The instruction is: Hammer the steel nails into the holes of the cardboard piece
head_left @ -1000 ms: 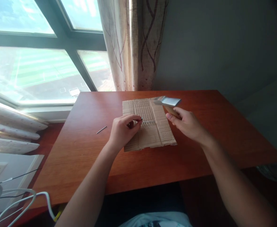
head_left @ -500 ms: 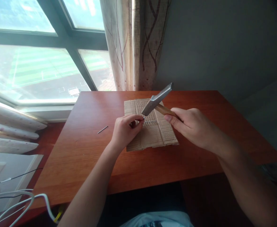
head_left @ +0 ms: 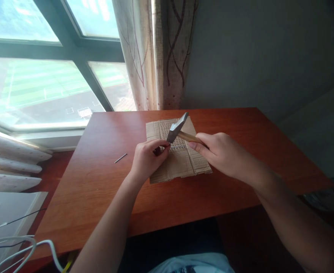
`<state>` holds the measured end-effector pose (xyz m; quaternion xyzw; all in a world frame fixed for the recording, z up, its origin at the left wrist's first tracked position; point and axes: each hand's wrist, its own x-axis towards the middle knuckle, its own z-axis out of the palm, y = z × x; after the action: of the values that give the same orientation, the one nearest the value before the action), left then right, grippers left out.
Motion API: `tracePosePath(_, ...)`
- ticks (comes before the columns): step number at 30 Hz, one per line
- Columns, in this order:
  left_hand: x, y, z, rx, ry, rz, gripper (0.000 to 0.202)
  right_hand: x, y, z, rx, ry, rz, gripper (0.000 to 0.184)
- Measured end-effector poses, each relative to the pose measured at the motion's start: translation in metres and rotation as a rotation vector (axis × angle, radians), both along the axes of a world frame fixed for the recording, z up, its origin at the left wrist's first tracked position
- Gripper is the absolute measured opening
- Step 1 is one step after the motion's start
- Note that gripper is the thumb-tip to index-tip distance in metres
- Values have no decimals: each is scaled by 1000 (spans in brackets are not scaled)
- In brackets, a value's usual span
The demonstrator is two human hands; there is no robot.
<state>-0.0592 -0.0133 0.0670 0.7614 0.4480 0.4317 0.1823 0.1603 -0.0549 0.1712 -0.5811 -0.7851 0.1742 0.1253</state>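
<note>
My right hand (head_left: 219,153) is wrapped round the wooden handle of a hammer (head_left: 177,128). The lower end of its metal head is down at the fingertips of my left hand (head_left: 150,156); whether it touches anything there I cannot tell. Thumb and forefinger of my left hand are pinched together over a piece of cardboard (head_left: 177,165), and what lies between them is too small to make out. A panel dotted with rows of small holes (head_left: 164,129) sits on the cardboard, with a row of small shiny bits along its near edge.
A thin metal rod (head_left: 120,158) lies on the wooden table (head_left: 98,197), left of my left hand. Beyond the table are a window (head_left: 38,83), a patterned curtain (head_left: 140,57) and a grey wall (head_left: 241,57). White cables (head_left: 51,246) loop at the lower left.
The hammer has swung down, its head now lower and close to the fingers of my left hand. My left hand keeps its pinch. The whole view has shifted slightly.
</note>
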Motion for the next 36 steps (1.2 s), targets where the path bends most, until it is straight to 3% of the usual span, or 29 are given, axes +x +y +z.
tracePosePath(11, -1, -1, 1, -35, 31, -17, 9, -2, -3, -3, -12, -69, -25, 46)
tracePosePath(22, -2, 0, -1, -166, -17, -27, 17, -3, -4, -9, -53, -89, -15, 47)
tracePosePath(36, -3, 0, -1, -173, 8, -29, 27, -4, -3, -18, -39, -135, -23, 42)
